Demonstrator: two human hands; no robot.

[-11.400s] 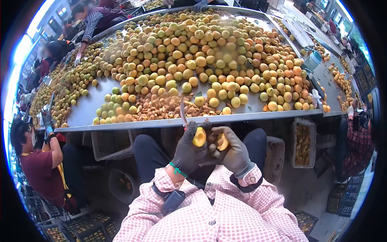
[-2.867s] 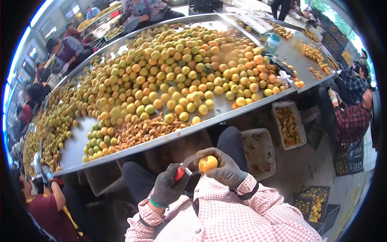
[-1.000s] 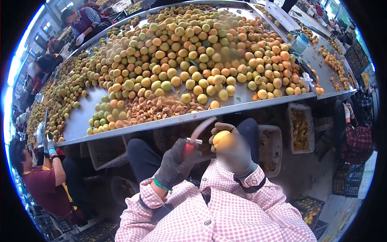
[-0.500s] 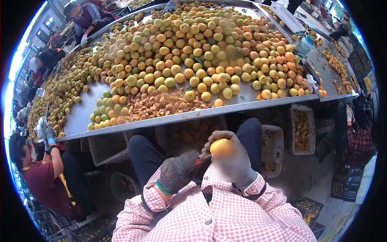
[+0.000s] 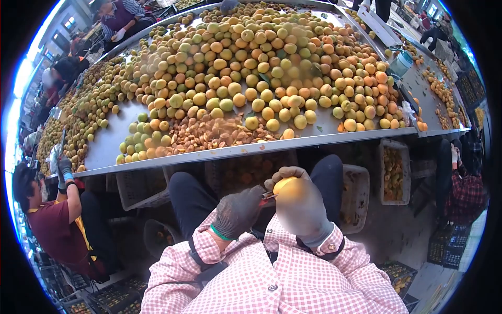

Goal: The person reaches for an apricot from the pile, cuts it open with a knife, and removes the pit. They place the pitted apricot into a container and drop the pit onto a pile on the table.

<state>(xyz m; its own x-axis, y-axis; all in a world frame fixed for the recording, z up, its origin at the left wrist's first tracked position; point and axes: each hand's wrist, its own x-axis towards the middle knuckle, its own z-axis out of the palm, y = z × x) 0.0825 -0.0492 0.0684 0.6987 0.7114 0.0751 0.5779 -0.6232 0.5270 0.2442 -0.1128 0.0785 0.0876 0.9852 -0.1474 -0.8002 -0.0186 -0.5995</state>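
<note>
My left hand (image 5: 238,210), in a dark knitted glove with a green cuff, is closed around a small red-handled tool (image 5: 267,198) with a metal end; its exact kind is hard to make out. In my gloved right hand (image 5: 306,217) is a yellow-orange apricot (image 5: 285,184), gripped by the fingers. The metal end lies close against the apricot, though a blurred patch over the right hand hides the contact. Both hands are held together above my lap, short of the table edge.
A metal table (image 5: 235,153) bears a large heap of apricots (image 5: 225,63). Near its front edge lie brown pits (image 5: 214,133). Crates (image 5: 395,172) stand beneath and beside it. A co-worker (image 5: 57,220) sits at the left, another (image 5: 463,193) at the right.
My left hand has shifted slightly up and right, bringing the tool nearer the apricot. The right hand keeps its grip. The view has shifted a little.
</note>
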